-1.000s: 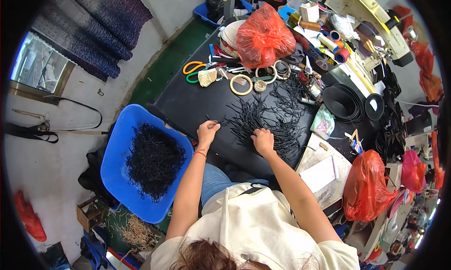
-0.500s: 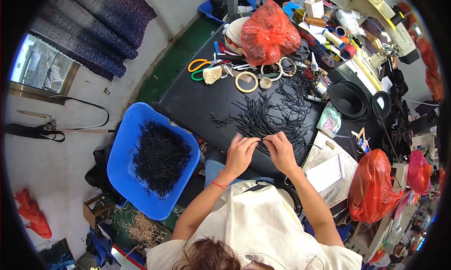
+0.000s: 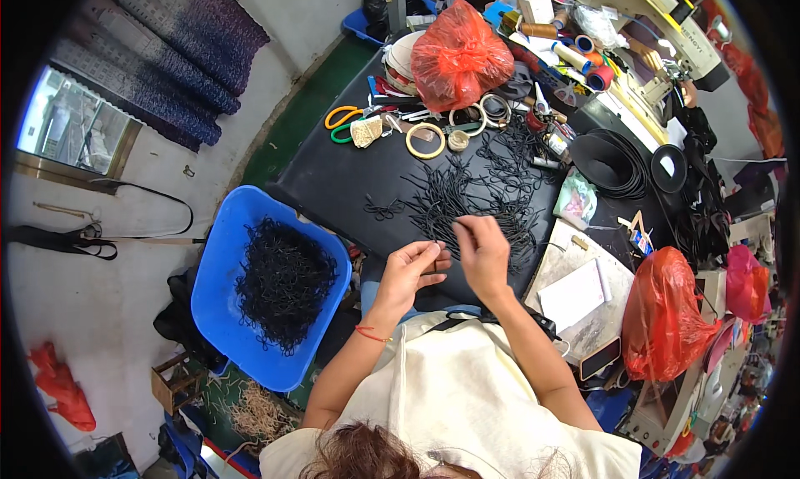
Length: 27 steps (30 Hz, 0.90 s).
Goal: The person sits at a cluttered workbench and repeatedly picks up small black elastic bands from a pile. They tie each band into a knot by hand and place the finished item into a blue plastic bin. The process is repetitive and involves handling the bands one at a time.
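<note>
My left hand [image 3: 407, 272] is in front of the table's near edge, thumb and forefinger pinched on a thin black cord [image 3: 440, 245], the other fingers loosely curled. Just to its right, my right hand [image 3: 487, 250] is raised over the near side of a heap of black cords [image 3: 442, 200]. Its fingers are bent and closed toward the thumb; whatever they hold, if anything, is too small to make out. The two hands are apart. A few loose black cords [image 3: 383, 208] lie left of the heap on the black tabletop [image 3: 321, 183].
A blue tub [image 3: 218, 333] full of black cords stands on my left. Behind the heap are tape rolls [image 3: 426, 141], orange-handled scissors [image 3: 340, 114] and a red plastic bag [image 3: 462, 54]. At right lie a pale board [image 3: 542, 270], a phone [image 3: 600, 358] and coiled black strips [image 3: 612, 166].
My hands, together at a black cord before, have separated. The left has moved slightly left and turned palm inward; the right has risen toward the heap.
</note>
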### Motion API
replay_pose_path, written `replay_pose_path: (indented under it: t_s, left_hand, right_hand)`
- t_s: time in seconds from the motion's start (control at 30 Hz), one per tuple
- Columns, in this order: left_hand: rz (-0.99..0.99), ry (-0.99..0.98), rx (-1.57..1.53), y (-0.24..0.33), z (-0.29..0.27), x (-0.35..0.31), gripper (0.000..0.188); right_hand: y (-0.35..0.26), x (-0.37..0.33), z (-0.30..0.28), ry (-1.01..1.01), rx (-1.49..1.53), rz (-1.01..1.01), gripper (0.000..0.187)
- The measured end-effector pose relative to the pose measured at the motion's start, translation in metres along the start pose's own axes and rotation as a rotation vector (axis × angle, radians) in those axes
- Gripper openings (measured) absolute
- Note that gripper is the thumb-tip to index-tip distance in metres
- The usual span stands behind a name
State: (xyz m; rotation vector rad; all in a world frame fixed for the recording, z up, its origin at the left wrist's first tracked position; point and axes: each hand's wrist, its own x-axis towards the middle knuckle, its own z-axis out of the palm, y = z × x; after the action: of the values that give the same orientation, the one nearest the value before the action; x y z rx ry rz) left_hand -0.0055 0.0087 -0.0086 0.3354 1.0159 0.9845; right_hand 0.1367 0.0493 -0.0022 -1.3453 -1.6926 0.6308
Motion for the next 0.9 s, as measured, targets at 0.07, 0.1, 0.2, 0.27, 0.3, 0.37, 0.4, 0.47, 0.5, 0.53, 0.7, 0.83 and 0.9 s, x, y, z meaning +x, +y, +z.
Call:
replay_pose_path:
  t_s: [0.07, 0.1, 0.2, 0.27, 0.3, 0.37, 0.4, 0.47, 0.5, 0.53, 0.7, 0.83, 0.9]
  left_hand:
    - [0.036, 0.031, -0.075, -0.004, -0.001, 0.003, 0.022]
    - [0.069, 0.043, -0.104, -0.005, 0.000, 0.004, 0.022]
    - [0.136, 0.038, -0.126, -0.004, 0.004, 0.002, 0.020]
    - [0.154, 0.047, -0.120, -0.008, 0.001, 0.003, 0.020]
    - [0.131, 0.077, -0.081, -0.007, 0.002, 0.002, 0.019]
    - [0.085, 0.137, -0.002, -0.003, 0.005, -0.002, 0.018]
    - [0.153, 0.116, -0.047, -0.007, 0.003, 0.000, 0.018]
    - [0.289, 0.075, -0.136, -0.013, 0.000, 0.006, 0.017]
    - [0.275, 0.062, -0.243, -0.009, -0.001, 0.005, 0.016]
    - [0.260, 0.049, -0.351, -0.003, -0.003, 0.005, 0.016]
    - [0.126, 0.005, -0.086, 0.003, -0.015, 0.007, 0.018]
    - [0.118, -0.033, 0.107, 0.007, -0.008, 0.001, 0.018]
    - [0.126, -0.049, 0.131, 0.010, -0.006, 0.000, 0.018]
  right_hand:
    - [-0.008, -0.006, 0.008, -0.058, -0.019, -0.069, 0.022]
    - [-0.007, -0.011, 0.008, -0.136, -0.052, -0.063, 0.028]
    - [-0.007, -0.017, 0.005, -0.224, -0.011, -0.125, 0.027]
    - [-0.006, -0.016, 0.007, -0.197, 0.044, -0.130, 0.025]
    - [-0.004, -0.016, 0.006, -0.203, 0.078, -0.116, 0.025]
    - [-0.006, -0.016, 0.005, -0.211, 0.178, -0.027, 0.024]
    - [-0.012, -0.016, 0.005, -0.211, 0.245, 0.050, 0.023]
    - [-0.013, -0.017, 0.004, -0.205, 0.218, 0.062, 0.021]
    - [-0.010, -0.017, 0.001, -0.198, 0.125, -0.002, 0.019]
    - [-0.006, -0.017, -0.003, -0.190, 0.032, -0.066, 0.018]
    - [-0.014, -0.009, -0.009, -0.183, -0.064, -0.234, 0.010]
    - [-0.011, -0.007, -0.003, -0.207, -0.081, -0.299, 0.012]
    - [-0.012, -0.009, -0.002, -0.186, -0.046, -0.253, 0.011]
